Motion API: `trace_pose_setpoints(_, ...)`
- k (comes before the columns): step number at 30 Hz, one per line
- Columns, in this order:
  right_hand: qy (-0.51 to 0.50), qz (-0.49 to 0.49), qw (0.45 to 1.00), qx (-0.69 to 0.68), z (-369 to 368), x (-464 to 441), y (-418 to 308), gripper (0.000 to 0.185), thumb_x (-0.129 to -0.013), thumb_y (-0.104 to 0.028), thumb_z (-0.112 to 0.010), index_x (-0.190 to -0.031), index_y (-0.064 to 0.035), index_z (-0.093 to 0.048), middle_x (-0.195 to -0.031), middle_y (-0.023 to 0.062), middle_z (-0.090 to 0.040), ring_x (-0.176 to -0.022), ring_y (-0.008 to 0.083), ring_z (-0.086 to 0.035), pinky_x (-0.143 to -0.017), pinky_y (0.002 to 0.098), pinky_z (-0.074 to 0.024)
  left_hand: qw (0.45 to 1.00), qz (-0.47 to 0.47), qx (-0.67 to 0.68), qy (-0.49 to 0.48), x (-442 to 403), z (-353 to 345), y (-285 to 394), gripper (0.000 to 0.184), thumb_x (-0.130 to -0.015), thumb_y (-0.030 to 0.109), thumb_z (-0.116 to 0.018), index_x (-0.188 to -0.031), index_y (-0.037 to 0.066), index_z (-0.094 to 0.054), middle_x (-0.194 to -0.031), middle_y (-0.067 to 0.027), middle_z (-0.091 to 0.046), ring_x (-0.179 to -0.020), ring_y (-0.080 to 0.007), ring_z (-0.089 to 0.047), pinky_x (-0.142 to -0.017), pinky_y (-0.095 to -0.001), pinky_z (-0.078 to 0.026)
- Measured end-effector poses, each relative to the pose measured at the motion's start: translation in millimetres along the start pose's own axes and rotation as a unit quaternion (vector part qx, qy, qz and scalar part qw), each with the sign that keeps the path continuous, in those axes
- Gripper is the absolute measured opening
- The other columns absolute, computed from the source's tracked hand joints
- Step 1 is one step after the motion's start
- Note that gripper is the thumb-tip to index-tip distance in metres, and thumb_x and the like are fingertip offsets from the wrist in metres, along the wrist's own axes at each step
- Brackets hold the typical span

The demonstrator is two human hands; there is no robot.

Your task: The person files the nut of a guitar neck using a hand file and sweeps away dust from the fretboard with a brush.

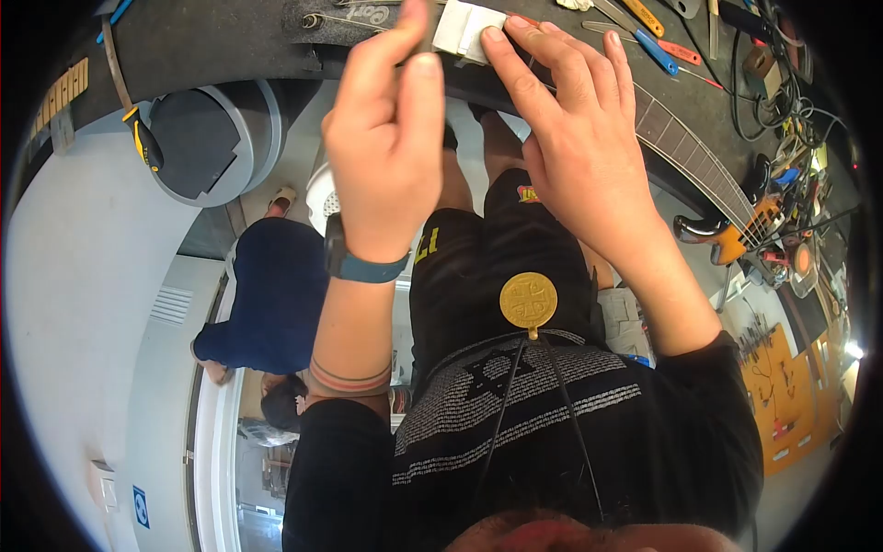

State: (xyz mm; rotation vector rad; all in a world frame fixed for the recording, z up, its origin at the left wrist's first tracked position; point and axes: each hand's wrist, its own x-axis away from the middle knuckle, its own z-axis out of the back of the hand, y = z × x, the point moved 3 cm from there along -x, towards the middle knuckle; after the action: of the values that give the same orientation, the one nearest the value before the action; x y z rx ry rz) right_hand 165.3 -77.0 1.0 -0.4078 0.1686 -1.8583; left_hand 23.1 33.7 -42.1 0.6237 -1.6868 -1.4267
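Note:
A small white, flat, folded-looking piece (452, 29) lies at the near edge of the dark bench top (248, 39); I cannot make out its kind. My right hand (581, 101) reaches over the edge palm down, fingers stretched and apart. Its index and middle fingertips touch the right side of the white piece. Just left of the piece is my left hand (386, 156), raised, with a dark watch (368, 262) on its wrist. Its thumb and forefinger are apart, the forefinger tip blurred by motion, and nothing shows between them.
Screwdrivers with coloured handles (648, 51) lie right of my hands. A fretted neck (685, 138) runs along the bench edge toward a sunburst guitar body (731, 247) and tangled cables (782, 87). At left are a grey round bin (207, 147) and a bent-over person (276, 285).

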Motion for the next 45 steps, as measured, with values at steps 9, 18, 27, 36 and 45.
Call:
trace_pose_setpoints(9, 0.012, 0.003, 0.999, -0.035, 1.2, 0.1, 1.6, 0.095, -0.079, 0.010, -0.067, -0.169, -0.0198, -0.057, -0.167, 0.0065, -0.054, -0.155, 0.0343, -0.051, -0.136, 0.0651, -0.0296, 0.968, -0.108, -0.214, -0.071, 21.1, 5.8, -15.9, 0.041, -0.114, 0.004, -0.066, -0.155, -0.001, -0.065, -0.096, 0.0004, -0.073, -0.074, -0.0027, -0.057, -0.066, -0.0231, -0.047)
trace_pose_setpoints(18, -0.006, 0.005, 1.000, -0.018, 4.2, -1.6, 0.4, 0.094, -0.080, 0.009, -0.067, -0.168, -0.0211, -0.057, -0.166, 0.0074, -0.055, -0.155, 0.0347, -0.051, -0.136, 0.0657, -0.0286, 0.950, -0.192, -0.243, -0.047, 23.4, 2.2, -14.3, 0.040, -0.106, -0.004, -0.071, -0.145, 0.002, -0.074, -0.110, -0.0221, -0.084, -0.082, -0.0360, -0.083, -0.068, -0.0411, -0.061)
trace_pose_setpoints(27, 0.016, 0.014, 1.000, -0.021, -4.3, 1.4, 7.4, 0.098, -0.078, 0.010, -0.067, -0.170, -0.0220, -0.056, -0.167, 0.0072, -0.053, -0.156, 0.0347, -0.050, -0.136, 0.0661, -0.0284, 0.956, -0.073, -0.271, -0.085, 68.1, 23.8, -10.7, 0.032, -0.107, -0.010, -0.067, -0.138, -0.005, -0.074, -0.128, -0.0216, -0.084, -0.090, -0.0203, -0.080, -0.078, -0.0318, -0.061)
trace_pose_setpoints(36, 0.006, 0.011, 1.000, -0.021, -2.8, 2.0, 3.4, 0.097, -0.078, 0.010, -0.067, -0.170, -0.0212, -0.056, -0.167, 0.0075, -0.053, -0.157, 0.0345, -0.049, -0.137, 0.0656, -0.0281, 0.961, -0.121, -0.245, -0.050, 57.1, 17.4, -7.6, 0.040, -0.108, -0.005, -0.069, -0.146, 0.003, -0.074, -0.121, -0.0208, -0.085, -0.080, -0.0252, -0.084, -0.068, -0.0355, -0.060)
trace_pose_setpoints(45, -0.001, 0.014, 1.000, -0.012, 0.0, 1.8, 5.5, 0.097, -0.079, 0.010, -0.067, -0.170, -0.0214, -0.056, -0.168, 0.0078, -0.053, -0.156, 0.0352, -0.051, -0.137, 0.0652, -0.0288, 0.994, -0.047, -0.091, -0.034, 5.3, -2.6, -6.2, 0.035, -0.115, 0.003, -0.064, -0.149, -0.001, -0.069, -0.120, -0.0121, -0.079, -0.095, -0.0124, -0.071, -0.081, -0.0279, -0.054)
